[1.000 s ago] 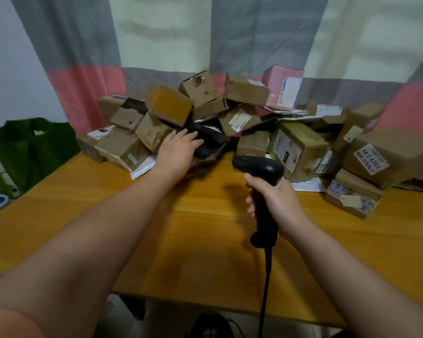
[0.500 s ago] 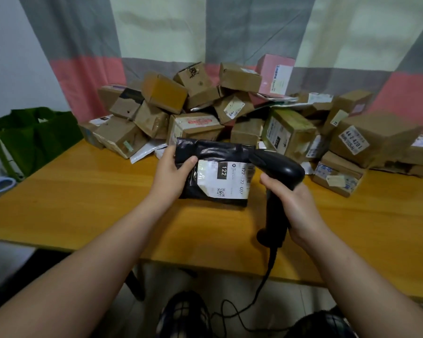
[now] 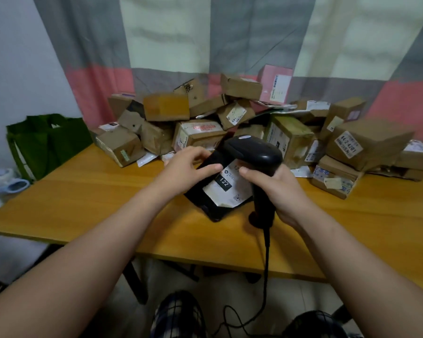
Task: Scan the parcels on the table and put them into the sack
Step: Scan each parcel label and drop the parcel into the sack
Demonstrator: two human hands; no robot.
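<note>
Head view: your left hand [image 3: 184,167] is pinching the black parcel [image 3: 226,195] between thumb and fingers; your right hand [image 3: 287,191] is curling its fingers round the scanner [image 3: 252,152]

Wooden table [image 3: 83,203] | far edge: heap of cardboard parcels [image 3: 366,145] | heap's foot: flat white mailers [image 3: 145,159]

left hand [image 3: 188,164] pinching, right hand [image 3: 282,191] gripping, forearms extended
</note>
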